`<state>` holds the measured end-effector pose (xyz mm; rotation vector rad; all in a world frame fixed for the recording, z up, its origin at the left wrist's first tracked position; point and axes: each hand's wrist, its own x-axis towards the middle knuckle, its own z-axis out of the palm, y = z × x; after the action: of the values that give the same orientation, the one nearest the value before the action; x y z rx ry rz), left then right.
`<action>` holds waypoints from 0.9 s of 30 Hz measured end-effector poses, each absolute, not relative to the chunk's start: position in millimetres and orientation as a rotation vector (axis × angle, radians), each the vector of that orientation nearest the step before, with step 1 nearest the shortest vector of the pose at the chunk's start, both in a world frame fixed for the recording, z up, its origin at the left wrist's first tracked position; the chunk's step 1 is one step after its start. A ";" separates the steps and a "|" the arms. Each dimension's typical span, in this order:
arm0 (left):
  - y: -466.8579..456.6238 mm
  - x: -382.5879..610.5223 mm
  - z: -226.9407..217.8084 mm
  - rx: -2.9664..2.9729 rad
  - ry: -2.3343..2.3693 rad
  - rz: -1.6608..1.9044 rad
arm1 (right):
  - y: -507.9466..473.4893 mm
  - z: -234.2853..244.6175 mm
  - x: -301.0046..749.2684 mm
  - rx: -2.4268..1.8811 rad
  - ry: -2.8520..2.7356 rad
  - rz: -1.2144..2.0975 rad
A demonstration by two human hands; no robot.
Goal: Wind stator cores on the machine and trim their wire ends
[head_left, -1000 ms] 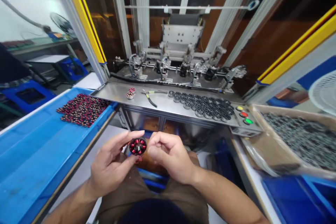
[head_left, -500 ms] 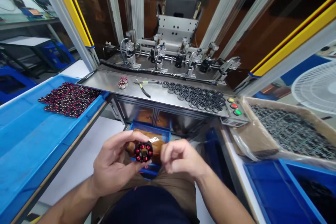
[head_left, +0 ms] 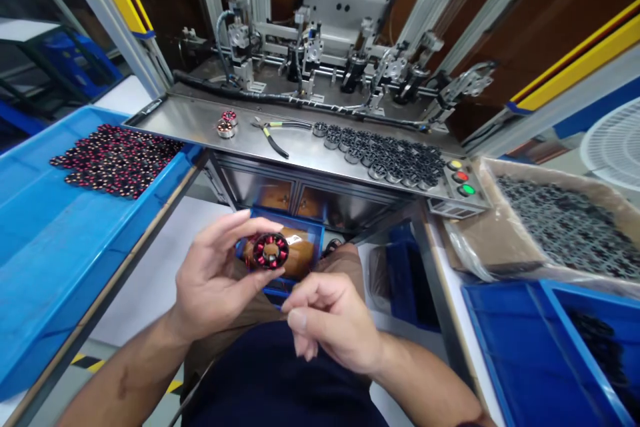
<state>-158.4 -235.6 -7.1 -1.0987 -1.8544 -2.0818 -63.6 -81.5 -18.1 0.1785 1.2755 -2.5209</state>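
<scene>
My left hand [head_left: 220,277] holds a small round stator [head_left: 271,251] wound with red wire, pinched between thumb and fingers above my lap. Just below and to the right, my right hand [head_left: 327,323] is pinched shut, thumb against forefinger; what it holds, if anything, is too small to make out. A pile of the same red-wound stators [head_left: 113,159] lies in the blue tray [head_left: 45,260] on the left. Two more wound stators [head_left: 226,124] sit on the steel shelf [head_left: 200,130].
Several bare black stator cores [head_left: 387,160] and a pair of cutters [head_left: 273,132] lie on the shelf, with yellow, red and green buttons [head_left: 461,177] at its right end. A lined box of black cores [head_left: 570,227] stands right; a blue bin [head_left: 525,353] sits below it. The winding machine [head_left: 340,60] is behind.
My right hand has drawn away from the stator, down and toward me, staying pinched. My left hand kept the stator and tilted it. The camera has tipped downward.
</scene>
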 end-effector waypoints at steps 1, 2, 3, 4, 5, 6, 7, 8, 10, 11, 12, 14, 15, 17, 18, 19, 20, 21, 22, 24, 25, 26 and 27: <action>-236.4 -158.4 -6.4 -1.068 -1.878 -2.163 | -76.0 -17.9 -63.3 0.156 1.307 -2.476; -237.4 -158.3 -5.8 -1.061 -1.895 -2.246 | -69.9 -17.0 -64.4 0.137 1.341 -2.442; -238.5 -158.1 -5.5 -1.072 -1.907 -2.322 | -63.5 -15.3 -66.8 0.124 1.381 -2.432; -239.8 -157.6 -5.4 -1.099 -1.920 -2.384 | -57.3 -12.5 -70.2 0.120 1.431 -2.444; -240.9 -156.9 -5.8 -1.140 -1.937 -2.428 | -51.7 -8.9 -74.2 0.121 1.490 -2.466; -241.7 -155.9 -6.6 -1.189 -1.962 -2.458 | -47.3 -4.6 -78.3 0.125 1.560 -2.481; -242.0 -154.5 -7.8 -1.236 -1.993 -2.479 | -44.4 0.0 -82.2 0.128 1.637 -2.475; -241.7 -152.7 -9.2 -1.272 -2.025 -2.495 | -43.3 4.6 -85.4 0.127 1.707 -2.447; -239.1 -148.6 -12.6 -1.273 -2.040 -2.530 | -45.8 11.6 -89.5 0.117 1.788 -2.357; -237.1 -146.6 -14.3 -1.229 -2.021 -2.547 | -48.6 13.3 -90.2 0.113 1.797 -2.326; -234.9 -145.0 -15.7 -1.170 -1.991 -2.562 | -51.6 13.6 -90.0 0.108 1.786 -2.312; -230.9 -143.3 -17.5 -1.072 -1.924 -2.590 | -56.0 10.2 -87.2 0.085 1.739 -2.313; -229.7 -143.5 -17.7 -1.050 -1.899 -2.609 | -56.6 7.0 -85.0 0.066 1.726 -2.313; -229.4 -145.4 -17.0 -1.045 -1.862 -2.668 | -53.9 -0.5 -79.6 0.011 1.737 -2.297; -230.2 -146.8 -16.4 -1.051 -1.843 -2.701 | -50.8 -3.8 -77.1 -0.029 1.762 -2.274; -231.3 -148.1 -15.7 -1.059 -1.826 -2.726 | -46.8 -6.4 -74.8 -0.078 1.793 -2.234; -232.6 -149.1 -15.1 -1.064 -1.817 -2.740 | -42.5 -7.8 -73.1 -0.125 1.828 -2.187; -233.9 -149.8 -14.7 -1.066 -1.819 -2.742 | -38.3 -7.9 -72.0 -0.154 1.864 -2.143; -234.9 -150.0 -14.4 -1.066 -1.837 -2.728 | -34.7 -6.6 -71.4 -0.160 1.899 -2.115; -236.0 -148.9 -14.2 -1.053 -1.913 -2.660 | -30.8 -0.7 -72.0 -0.112 1.959 -2.136; -236.0 -147.7 -14.0 -1.049 -1.953 -2.618 | -31.1 3.1 -72.9 -0.073 1.981 -2.181; -235.9 -146.3 -13.8 -1.056 -1.984 -2.580 | -32.9 6.8 -74.3 -0.046 1.993 -2.237; -235.6 -144.8 -13.5 -1.075 -2.006 -2.552 | -36.0 10.0 -75.8 -0.035 2.000 -2.289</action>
<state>-144.8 -235.6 -13.5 -1.0745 -2.0058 -2.5523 -75.8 -36.0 10.0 -0.0350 2.0004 -2.2889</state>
